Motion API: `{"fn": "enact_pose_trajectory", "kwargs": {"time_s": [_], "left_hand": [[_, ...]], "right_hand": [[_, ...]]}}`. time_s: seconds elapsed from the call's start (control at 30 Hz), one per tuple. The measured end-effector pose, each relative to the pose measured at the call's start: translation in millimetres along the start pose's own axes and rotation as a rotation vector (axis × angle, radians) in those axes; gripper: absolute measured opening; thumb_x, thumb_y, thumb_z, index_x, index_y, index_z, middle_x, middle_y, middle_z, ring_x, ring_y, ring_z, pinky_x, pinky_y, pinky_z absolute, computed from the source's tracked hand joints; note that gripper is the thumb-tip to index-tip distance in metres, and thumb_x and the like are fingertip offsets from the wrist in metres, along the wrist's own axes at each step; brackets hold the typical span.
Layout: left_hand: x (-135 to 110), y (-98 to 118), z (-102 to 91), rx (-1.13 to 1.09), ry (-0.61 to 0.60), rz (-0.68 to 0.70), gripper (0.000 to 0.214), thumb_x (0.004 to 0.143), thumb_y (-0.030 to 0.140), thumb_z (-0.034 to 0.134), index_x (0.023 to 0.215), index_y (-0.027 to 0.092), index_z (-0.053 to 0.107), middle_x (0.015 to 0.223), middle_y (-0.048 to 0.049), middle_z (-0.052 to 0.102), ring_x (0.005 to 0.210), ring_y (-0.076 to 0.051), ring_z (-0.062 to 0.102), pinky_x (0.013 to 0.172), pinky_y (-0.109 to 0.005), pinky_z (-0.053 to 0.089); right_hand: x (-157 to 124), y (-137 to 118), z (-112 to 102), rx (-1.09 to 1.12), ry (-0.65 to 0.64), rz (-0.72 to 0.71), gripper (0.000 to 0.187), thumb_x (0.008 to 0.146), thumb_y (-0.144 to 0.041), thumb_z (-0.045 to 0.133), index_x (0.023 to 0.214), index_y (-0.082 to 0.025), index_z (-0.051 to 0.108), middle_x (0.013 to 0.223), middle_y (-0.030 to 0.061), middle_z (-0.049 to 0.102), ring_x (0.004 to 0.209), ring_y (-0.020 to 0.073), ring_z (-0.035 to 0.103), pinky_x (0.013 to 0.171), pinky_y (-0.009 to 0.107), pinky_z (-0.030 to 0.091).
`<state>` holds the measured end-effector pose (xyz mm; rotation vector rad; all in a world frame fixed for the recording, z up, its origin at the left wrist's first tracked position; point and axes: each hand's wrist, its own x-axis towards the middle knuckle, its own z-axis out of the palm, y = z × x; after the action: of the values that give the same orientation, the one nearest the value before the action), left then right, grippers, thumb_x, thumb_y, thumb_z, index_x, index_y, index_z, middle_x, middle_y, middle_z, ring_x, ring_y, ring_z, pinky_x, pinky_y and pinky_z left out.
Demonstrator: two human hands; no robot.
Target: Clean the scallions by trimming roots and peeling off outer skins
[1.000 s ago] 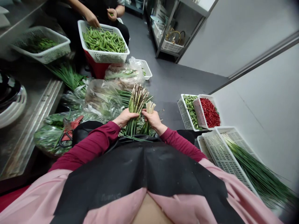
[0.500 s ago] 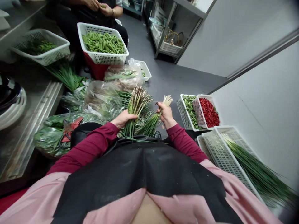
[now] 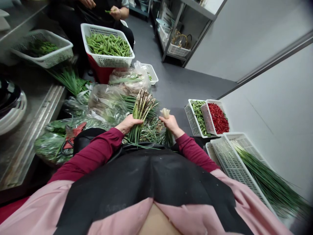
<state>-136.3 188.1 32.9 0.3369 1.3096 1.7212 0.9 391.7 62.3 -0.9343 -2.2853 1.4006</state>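
My left hand (image 3: 129, 123) is closed round an upright bunch of soil-stained scallions (image 3: 142, 106), brown roots at the top and green leaves hanging toward my lap. To its right, my right hand (image 3: 170, 123) grips a smaller bunch of cleaned scallions (image 3: 165, 113). Their white ends stick up above the fingers, and the green leaves drop below the hand. Beneath and between both hands lies a pile of loose scallion trimmings (image 3: 154, 129) on the floor. More long green scallions (image 3: 130, 102) lie behind the left bunch.
Plastic bags of greens (image 3: 106, 102) crowd the left, with red-handled scissors (image 3: 70, 137) on one. A basket of green pods (image 3: 109, 45) stands ahead by a seated co-worker (image 3: 97, 14). Right are baskets of red chillies (image 3: 218, 118), green vegetables (image 3: 198, 112) and scallions (image 3: 264, 169).
My right hand has moved slightly down and left, and its scallions now hang straight down instead of slanting left. My left hand has barely moved. The co-worker's hands have moved apart.
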Motion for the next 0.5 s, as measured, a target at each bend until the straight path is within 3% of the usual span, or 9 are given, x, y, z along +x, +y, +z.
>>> {"fn": "enact_pose_trajectory", "kwargs": {"time_s": [0.1,0.23,0.37,0.5], "left_hand": [[1,0,1.4,-0.007,-0.030,0.025,0.050,0.049,0.026,0.083,0.094,0.012,0.066,0.082,-0.0030,0.068,0.073,-0.018,0.061,0.075,-0.033,0.047],[2,-1,2.0,0.034,-0.025,0.056,0.052,0.048,0.027,0.084,0.094,0.011,0.068,0.084,-0.0057,0.070,0.080,-0.021,0.063,0.083,-0.035,0.046],[2,-1,3.6,0.070,-0.058,0.089,0.052,0.048,0.028,0.084,0.095,0.011,0.068,0.088,-0.0070,0.070,0.084,-0.022,0.062,0.085,-0.035,0.044],[0,0,4.4,0.093,-0.049,0.043,0.043,0.049,0.028,0.082,0.086,0.012,0.067,0.074,-0.0035,0.067,0.073,-0.019,0.060,0.075,-0.033,0.046]], "right_hand": [[-21,-5,29,0.002,-0.080,-0.023,0.028,0.065,-0.038,0.069,0.081,-0.015,0.067,0.067,0.0015,0.063,0.068,0.0170,0.058,0.071,0.030,0.048],[-31,-19,55,0.139,-0.199,0.033,0.029,0.067,-0.041,0.068,0.080,-0.015,0.066,0.056,-0.0013,0.057,0.057,0.0134,0.052,0.059,0.026,0.045],[-28,-27,67,0.205,-0.245,0.084,0.027,0.063,-0.040,0.071,0.070,-0.015,0.061,0.046,-0.0058,0.048,0.046,0.0086,0.041,0.048,0.021,0.037],[-25,-23,64,0.208,-0.277,0.062,0.022,0.064,-0.034,0.070,0.066,-0.016,0.058,0.047,-0.0067,0.047,0.046,0.0071,0.040,0.046,0.020,0.034]]}}
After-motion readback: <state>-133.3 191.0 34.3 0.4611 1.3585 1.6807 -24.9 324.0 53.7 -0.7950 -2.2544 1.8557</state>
